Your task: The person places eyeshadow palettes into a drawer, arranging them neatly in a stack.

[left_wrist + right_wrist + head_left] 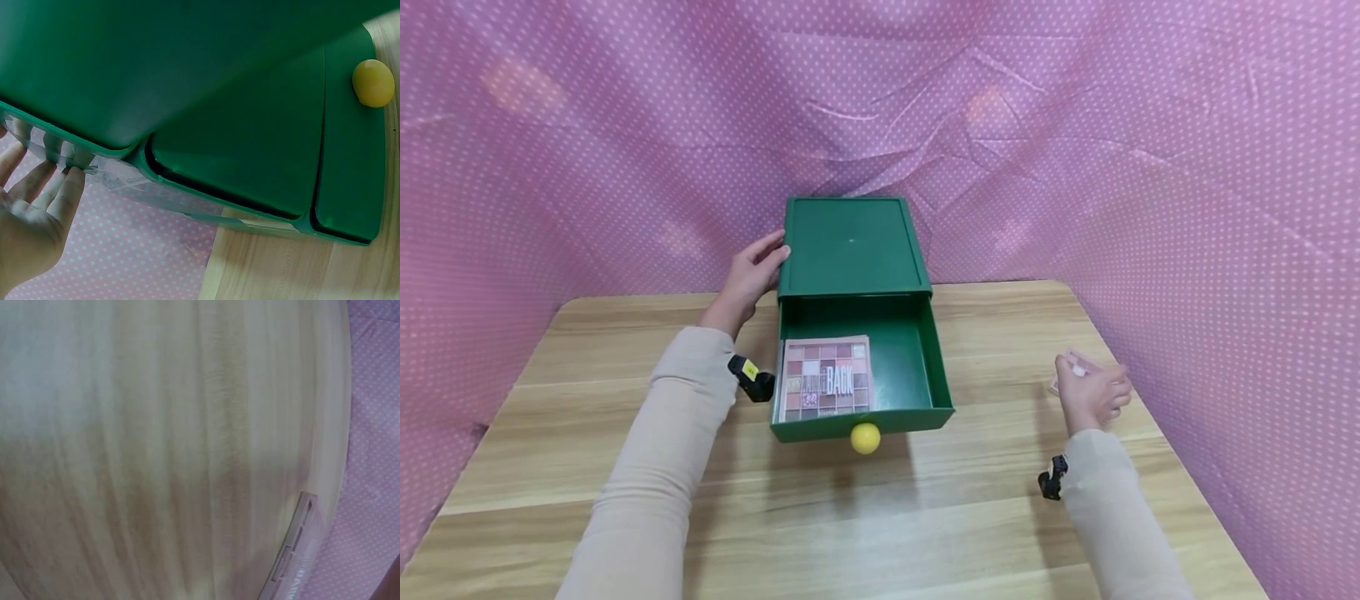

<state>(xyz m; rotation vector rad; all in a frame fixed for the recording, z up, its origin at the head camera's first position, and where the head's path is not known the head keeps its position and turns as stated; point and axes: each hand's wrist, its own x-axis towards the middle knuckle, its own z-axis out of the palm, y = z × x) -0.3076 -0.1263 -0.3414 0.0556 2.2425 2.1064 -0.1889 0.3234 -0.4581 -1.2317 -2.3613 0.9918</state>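
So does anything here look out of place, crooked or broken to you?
Nothing looks damaged or spilled. The green drawer stands pulled out, with an eyeshadow palette lying flat against its left side. The left hand rests on the cabinet. The right hand is on a small pinkish item near the table's right edge.

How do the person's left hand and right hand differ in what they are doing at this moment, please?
The left hand rests with straight fingers against the side of the green drawer box; the right hand curls round a small pinkish flat item. The left hand is far back on the table beside the box; the right hand is near the table's right edge, apart from the open drawer. Both wear beige sleeves.
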